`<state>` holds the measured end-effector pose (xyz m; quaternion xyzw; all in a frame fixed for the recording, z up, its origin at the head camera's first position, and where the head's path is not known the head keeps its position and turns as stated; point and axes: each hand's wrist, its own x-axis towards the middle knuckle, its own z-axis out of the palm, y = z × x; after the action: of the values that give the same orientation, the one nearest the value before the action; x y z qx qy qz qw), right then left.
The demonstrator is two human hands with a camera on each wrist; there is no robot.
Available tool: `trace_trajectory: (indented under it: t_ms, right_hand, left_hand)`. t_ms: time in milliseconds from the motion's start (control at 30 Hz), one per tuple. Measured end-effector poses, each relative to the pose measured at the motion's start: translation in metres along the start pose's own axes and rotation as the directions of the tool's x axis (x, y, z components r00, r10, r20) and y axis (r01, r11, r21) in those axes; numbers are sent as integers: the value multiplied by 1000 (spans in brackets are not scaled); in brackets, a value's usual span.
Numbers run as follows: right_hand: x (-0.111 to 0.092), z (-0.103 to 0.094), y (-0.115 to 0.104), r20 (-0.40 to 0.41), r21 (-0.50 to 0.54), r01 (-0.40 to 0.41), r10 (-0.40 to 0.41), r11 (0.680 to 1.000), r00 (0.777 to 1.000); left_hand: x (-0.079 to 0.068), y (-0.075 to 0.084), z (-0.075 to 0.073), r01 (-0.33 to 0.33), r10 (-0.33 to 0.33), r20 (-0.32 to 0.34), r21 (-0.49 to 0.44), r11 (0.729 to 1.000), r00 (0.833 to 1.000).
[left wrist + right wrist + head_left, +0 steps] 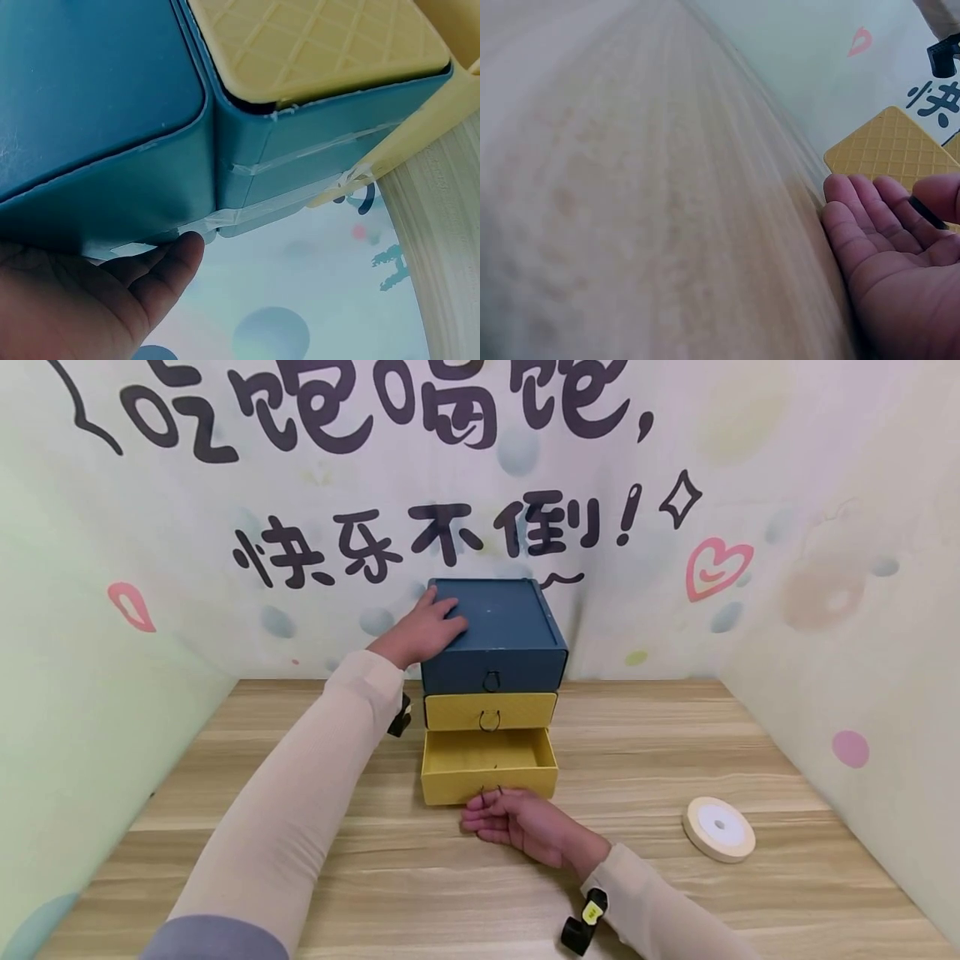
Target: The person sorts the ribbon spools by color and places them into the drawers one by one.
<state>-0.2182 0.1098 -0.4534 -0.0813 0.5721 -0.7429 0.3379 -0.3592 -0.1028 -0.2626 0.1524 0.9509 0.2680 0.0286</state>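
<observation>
Yellow plastic forms the lattice-fronted, box-shaped bottom drawer, which juts out at the foot of the blue plastic, box-shaped cabinet on the wood-grained tabletop. It looks light and fairly stiff, though its thin walls might flex or bind if tugged askew; the cabinet's smooth top is probably a little slippery. The best hold seems to be the thin black pull loop at the middle of the front, with a palm steadying the cabinet. The right hand, palm up, appears to pinch that loop between thumb and fingers; the left hand lies on the cabinet's upper left edge, fingers apart.

The head view takes in the flat, round cream-and-white roll, absent from both wrist views. Only the left wrist view reveals clear tape strips along the cabinet's side; the right wrist view shows the thumb against the loop, hidden from above.
</observation>
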Motion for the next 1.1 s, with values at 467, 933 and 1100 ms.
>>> trace_trajectory:
  t_ms: [467, 933, 1100]
  right_hand:
    - [-12, 4, 4, 6, -14, 2, -2, 1000, 1000]
    - [-24, 11, 7, -4, -35, 15, -15, 999, 1000]
    - [-26, 11, 7, -3, -43, 23, -24, 999, 1000]
  left_hand:
    - [-3, 3, -2, 10, -10, 0, 27, 1000, 1000]
    - [-2, 3, -1, 15, -15, -3, 16, 1000, 1000]
    - [-2, 3, -1, 9, -9, -2, 2, 1000, 1000]
